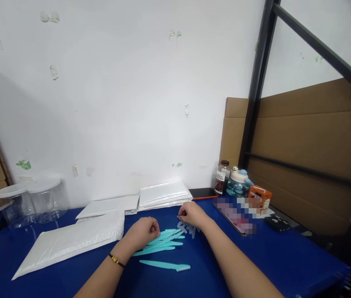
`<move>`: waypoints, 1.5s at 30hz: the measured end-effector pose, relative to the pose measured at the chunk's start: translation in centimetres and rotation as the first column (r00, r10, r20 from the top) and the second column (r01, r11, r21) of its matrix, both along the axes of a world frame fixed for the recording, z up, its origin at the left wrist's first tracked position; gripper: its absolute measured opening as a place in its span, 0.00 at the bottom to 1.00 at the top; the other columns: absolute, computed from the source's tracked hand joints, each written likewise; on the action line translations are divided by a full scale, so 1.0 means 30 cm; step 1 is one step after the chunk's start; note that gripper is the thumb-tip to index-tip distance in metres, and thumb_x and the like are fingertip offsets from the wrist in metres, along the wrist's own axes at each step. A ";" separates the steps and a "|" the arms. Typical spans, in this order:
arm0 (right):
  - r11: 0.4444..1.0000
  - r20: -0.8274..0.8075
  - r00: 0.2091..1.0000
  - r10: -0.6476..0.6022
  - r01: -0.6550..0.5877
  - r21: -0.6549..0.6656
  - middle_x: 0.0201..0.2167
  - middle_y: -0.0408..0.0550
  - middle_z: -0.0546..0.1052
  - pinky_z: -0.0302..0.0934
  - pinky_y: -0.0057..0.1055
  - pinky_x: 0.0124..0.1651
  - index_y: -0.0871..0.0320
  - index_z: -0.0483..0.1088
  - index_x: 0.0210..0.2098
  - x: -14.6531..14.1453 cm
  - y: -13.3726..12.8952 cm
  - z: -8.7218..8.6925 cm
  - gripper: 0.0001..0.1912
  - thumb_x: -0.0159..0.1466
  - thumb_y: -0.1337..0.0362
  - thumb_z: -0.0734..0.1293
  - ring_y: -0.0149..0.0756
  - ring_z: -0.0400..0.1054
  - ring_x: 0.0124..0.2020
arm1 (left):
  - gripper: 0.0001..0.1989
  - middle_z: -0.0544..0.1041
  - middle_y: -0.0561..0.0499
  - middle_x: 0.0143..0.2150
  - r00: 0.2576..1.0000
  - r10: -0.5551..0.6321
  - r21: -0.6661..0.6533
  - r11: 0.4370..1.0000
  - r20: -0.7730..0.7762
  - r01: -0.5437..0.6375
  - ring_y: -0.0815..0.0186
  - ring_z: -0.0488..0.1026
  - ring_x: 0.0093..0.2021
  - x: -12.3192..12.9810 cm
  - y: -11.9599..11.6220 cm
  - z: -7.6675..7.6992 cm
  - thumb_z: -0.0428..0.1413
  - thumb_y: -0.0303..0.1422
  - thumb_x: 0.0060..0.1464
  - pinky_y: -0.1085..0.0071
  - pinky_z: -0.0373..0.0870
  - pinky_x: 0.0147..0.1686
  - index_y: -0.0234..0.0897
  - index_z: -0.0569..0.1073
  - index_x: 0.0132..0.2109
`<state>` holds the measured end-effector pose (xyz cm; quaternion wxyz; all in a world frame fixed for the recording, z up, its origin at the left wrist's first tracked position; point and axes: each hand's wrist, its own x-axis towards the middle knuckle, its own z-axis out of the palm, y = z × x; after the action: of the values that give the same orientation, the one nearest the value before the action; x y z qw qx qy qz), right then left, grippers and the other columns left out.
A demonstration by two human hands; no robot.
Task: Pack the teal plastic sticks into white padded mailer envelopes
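Note:
My left hand (142, 234) is closed over the left end of a pile of turquoise eyebrow razors (167, 242). Whether its curled fingers grip one is hidden. A single turquoise razor (164, 265) lies apart in front of the pile. My right hand (191, 213) pinches thumb and fingers together above a small heap of translucent plastic caps (187, 227). A tiny pale bit shows at its fingertips, seemingly one of these caps. A dark bracelet with a gold bead (115, 260) circles my left wrist.
White padded mailers (69, 238) lie left, with a mailer stack (164, 194) by the wall. Clear jars (46, 200) stand far left. Right are a phone (204, 193), a brown-capped bottle (221, 178), a teal-based bottle (237, 184), an orange box (260, 198) and a blurred-screen device (234, 217).

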<state>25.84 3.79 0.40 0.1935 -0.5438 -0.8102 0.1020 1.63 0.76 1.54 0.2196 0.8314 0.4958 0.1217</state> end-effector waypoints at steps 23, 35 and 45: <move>0.987 -0.417 0.901 0.117 -0.152 -0.052 0.25 0.42 0.76 0.60 0.23 0.28 0.58 0.76 0.31 -0.048 0.011 -0.057 0.10 0.53 0.73 0.64 0.28 0.68 0.25 | 0.05 0.75 0.55 0.29 0.988 0.136 0.242 0.959 0.069 -0.149 0.69 0.69 0.31 -0.003 0.078 -0.041 0.52 0.33 0.51 0.74 0.56 0.31 0.40 0.72 0.31; 0.992 -0.333 0.935 0.122 -0.108 0.060 0.31 0.47 0.77 0.61 0.26 0.36 0.58 0.77 0.31 0.023 0.007 -0.001 0.09 0.54 0.70 0.65 0.33 0.69 0.33 | 0.11 0.74 0.51 0.36 0.988 0.130 0.254 0.956 0.082 -0.146 0.65 0.69 0.37 0.004 0.050 -0.010 0.53 0.39 0.50 0.72 0.60 0.35 0.39 0.73 0.38; 0.968 -0.275 0.956 0.098 -0.156 -0.198 0.22 0.43 0.74 0.55 0.19 0.23 0.61 0.73 0.27 0.061 0.000 -0.030 0.03 0.50 0.70 0.68 0.26 0.65 0.22 | 0.07 0.75 0.53 0.27 0.999 -0.042 -0.075 0.996 0.004 0.042 0.68 0.70 0.28 -0.036 0.045 -0.009 0.53 0.33 0.43 0.77 0.59 0.25 0.37 0.74 0.29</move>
<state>27.67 3.80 -0.50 0.2316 -0.4897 -0.7949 0.2735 0.56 2.11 1.26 0.2536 0.8327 0.4820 0.0994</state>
